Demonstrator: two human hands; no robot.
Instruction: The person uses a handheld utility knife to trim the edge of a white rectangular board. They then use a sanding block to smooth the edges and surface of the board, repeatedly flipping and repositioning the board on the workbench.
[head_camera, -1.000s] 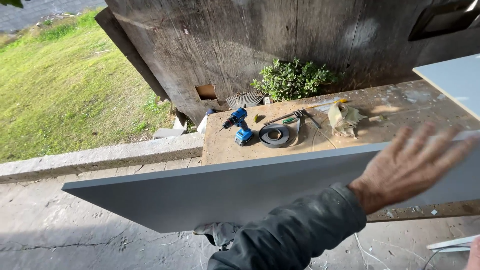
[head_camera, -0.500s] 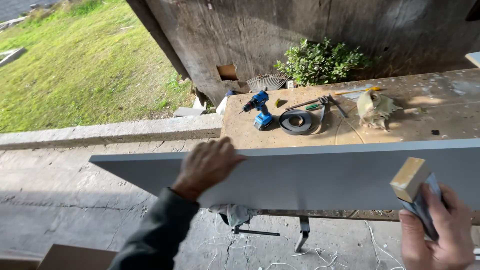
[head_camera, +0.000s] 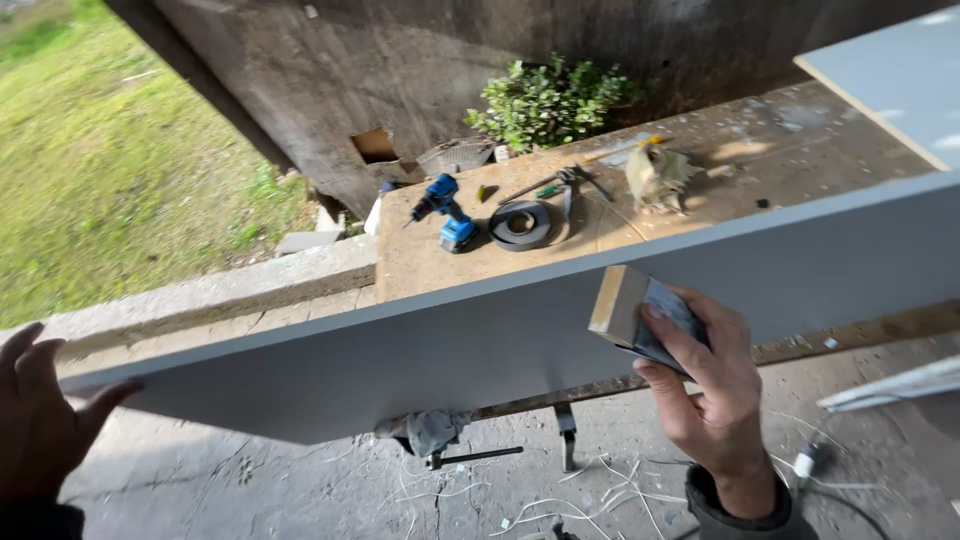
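Note:
A long grey panel (head_camera: 480, 340) stands on edge across the view, leaning against a wooden worktable (head_camera: 760, 150). My left hand (head_camera: 40, 415) sits at the panel's left end, fingers spread, thumb touching the corner. My right hand (head_camera: 705, 385) grips a small wooden sanding block (head_camera: 640, 315) wrapped in dark abrasive paper, held against the panel's face near its top edge.
On the table lie a blue cordless drill (head_camera: 447, 212), a roll of dark edge tape (head_camera: 520, 224), pliers (head_camera: 565, 185) and a crumpled rag (head_camera: 655, 175). Another grey panel (head_camera: 890, 75) lies at the right. Behind are a concrete wall, a shrub (head_camera: 550, 100) and grass. Cables litter the concrete floor.
My left hand slid left along the panel to its end. My right hand brought the sanding block up against the panel's face. The view shifted right.

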